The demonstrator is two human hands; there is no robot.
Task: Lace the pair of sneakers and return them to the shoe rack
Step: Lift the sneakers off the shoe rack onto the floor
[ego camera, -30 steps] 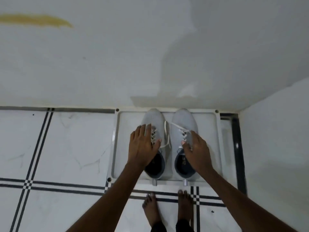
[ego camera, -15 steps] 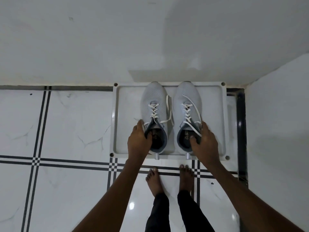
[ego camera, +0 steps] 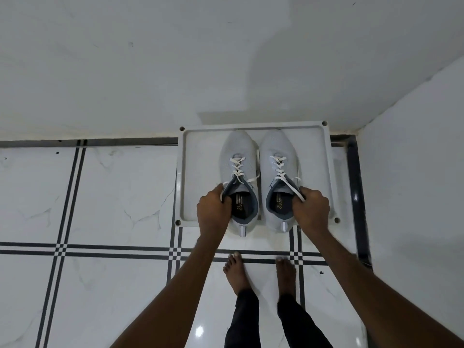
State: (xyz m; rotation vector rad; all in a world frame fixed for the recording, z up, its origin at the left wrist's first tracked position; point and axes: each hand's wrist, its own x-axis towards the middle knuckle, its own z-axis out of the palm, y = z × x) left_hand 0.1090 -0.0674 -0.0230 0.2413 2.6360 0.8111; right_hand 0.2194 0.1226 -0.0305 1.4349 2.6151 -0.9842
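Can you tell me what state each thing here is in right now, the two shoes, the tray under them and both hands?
left sneaker: laced, lace ends loose, on the tray, heel past its near edge.
right sneaker: laced, ends loose, beside the other, toe toward the wall.
shoe rack tray: flat on the floor against the wall.
left hand: gripping the left sneaker's collar.
right hand: gripping the right sneaker's collar.

Left hand hides the left sneaker's outer collar. Right hand covers the right sneaker's outer collar. Insole print is unreadable.
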